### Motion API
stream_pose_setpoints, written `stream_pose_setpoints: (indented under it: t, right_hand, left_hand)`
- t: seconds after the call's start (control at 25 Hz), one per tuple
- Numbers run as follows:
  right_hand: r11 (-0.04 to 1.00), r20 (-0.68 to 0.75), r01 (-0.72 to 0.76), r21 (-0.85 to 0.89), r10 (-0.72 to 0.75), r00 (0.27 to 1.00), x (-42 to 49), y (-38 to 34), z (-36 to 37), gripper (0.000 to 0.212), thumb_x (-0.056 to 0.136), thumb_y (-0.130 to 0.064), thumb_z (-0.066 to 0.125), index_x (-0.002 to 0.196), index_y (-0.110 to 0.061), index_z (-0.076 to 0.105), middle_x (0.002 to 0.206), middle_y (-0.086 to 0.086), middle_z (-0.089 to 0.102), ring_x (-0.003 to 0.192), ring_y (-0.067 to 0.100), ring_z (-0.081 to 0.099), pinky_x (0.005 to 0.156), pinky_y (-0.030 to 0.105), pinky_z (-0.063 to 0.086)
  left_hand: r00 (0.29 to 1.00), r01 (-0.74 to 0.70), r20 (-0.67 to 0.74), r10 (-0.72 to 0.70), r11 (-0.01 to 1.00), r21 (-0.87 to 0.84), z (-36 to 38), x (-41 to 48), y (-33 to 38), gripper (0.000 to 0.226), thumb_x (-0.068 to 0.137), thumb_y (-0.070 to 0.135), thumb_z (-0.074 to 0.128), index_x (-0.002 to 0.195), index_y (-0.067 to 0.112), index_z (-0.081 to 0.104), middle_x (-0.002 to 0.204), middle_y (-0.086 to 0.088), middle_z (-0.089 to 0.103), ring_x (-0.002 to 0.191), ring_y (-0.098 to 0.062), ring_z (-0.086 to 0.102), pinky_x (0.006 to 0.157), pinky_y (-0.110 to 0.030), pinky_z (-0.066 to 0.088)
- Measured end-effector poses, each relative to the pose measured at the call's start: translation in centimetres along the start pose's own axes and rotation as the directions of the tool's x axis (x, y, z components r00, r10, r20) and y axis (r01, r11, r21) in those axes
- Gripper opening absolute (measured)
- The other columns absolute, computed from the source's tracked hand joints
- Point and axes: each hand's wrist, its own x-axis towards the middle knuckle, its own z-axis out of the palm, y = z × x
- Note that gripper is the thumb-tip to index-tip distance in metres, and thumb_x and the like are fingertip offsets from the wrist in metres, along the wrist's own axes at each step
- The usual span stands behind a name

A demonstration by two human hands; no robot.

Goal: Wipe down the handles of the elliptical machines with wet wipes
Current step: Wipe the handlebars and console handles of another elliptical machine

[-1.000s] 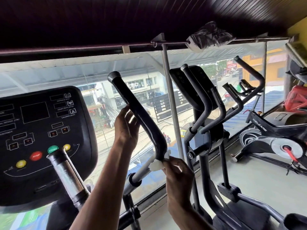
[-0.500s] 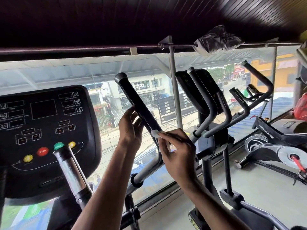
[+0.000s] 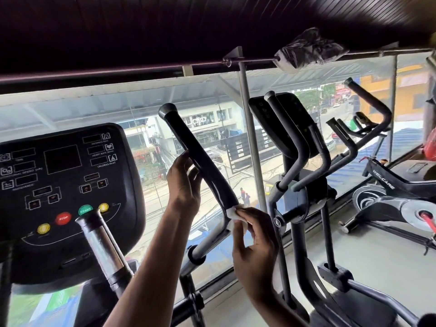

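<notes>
The black padded right handle [image 3: 198, 156] of the elliptical in front of me slants up to the left. My left hand [image 3: 182, 182] holds it from behind at mid-height, fingers curled against the padding. My right hand [image 3: 254, 246] pinches a white wet wipe [image 3: 234, 217] against the lower end of the padding, where the grey bar begins. The machine's other handle [image 3: 101, 244], a worn grey and black tube, stands close at the lower left, untouched.
The black console [image 3: 61, 185] with red, green and yellow buttons fills the left. A second elliptical [image 3: 297, 161] stands just right of my right hand, exercise bikes [image 3: 396, 185] beyond it. A glass window wall [image 3: 236, 149] runs behind, and a bundled cloth [image 3: 309, 50] sits on the top rail.
My right hand slid the wipe up to mid-handle half a second ago, then back down to the bottom of the padding. My left hand stayed on the handle.
</notes>
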Motion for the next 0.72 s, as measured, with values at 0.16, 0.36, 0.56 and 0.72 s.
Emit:
stream_pose_setpoints:
  t: [0.16,0.36,0.56,0.72]
  right_hand:
    - [0.960,-0.002,-0.265,0.092,0.267,0.964,-3.7,0.9,0.9,0.017,0.094,-0.003,0.063,0.101,-0.016,0.070,0.109,-0.004,0.068,0.105,0.016,0.068,0.083,0.029,0.059]
    - [0.654,0.036,-0.753,0.078,0.753,0.657,-6.1,2.1,3.9,0.028,0.090,-0.008,0.074,0.079,-0.033,0.065,0.081,-0.010,0.074,0.082,0.007,0.071,0.072,0.026,0.055]
    - [0.355,0.064,-0.933,0.066,0.931,0.359,-8.4,4.4,7.1,0.022,0.087,-0.007,0.077,0.072,-0.023,0.072,0.073,-0.011,0.075,0.078,0.009,0.070,0.068,0.021,0.049]
    - [0.125,0.162,-0.991,-0.037,0.980,0.118,-9.1,6.8,8.9,0.018,0.084,0.001,0.079,0.078,-0.015,0.075,0.078,0.001,0.074,0.074,0.015,0.070,0.067,0.016,0.056]
  left_hand:
    - [1.000,-0.010,0.001,0.010,0.999,0.046,-0.1,-1.1,-0.5,0.016,0.099,0.015,0.056,0.092,0.015,0.071,0.079,-0.001,0.066,0.065,-0.014,0.064,0.066,-0.026,0.053]
    - [1.000,0.001,-0.009,-0.001,0.998,0.058,-0.4,-2.5,-1.1,0.015,0.097,0.012,0.057,0.094,0.013,0.072,0.079,-0.002,0.067,0.067,-0.017,0.065,0.067,-0.028,0.054]
    - [0.999,0.007,-0.038,-0.004,0.998,0.066,0.2,-3.6,-1.1,0.015,0.095,0.011,0.060,0.087,0.015,0.072,0.077,-0.001,0.067,0.068,-0.017,0.064,0.068,-0.027,0.053]
    - [0.997,0.006,-0.075,-0.001,0.998,0.068,0.7,-4.1,-1.2,0.015,0.094,0.011,0.061,0.084,0.017,0.071,0.074,0.001,0.068,0.066,-0.015,0.064,0.064,-0.025,0.050]
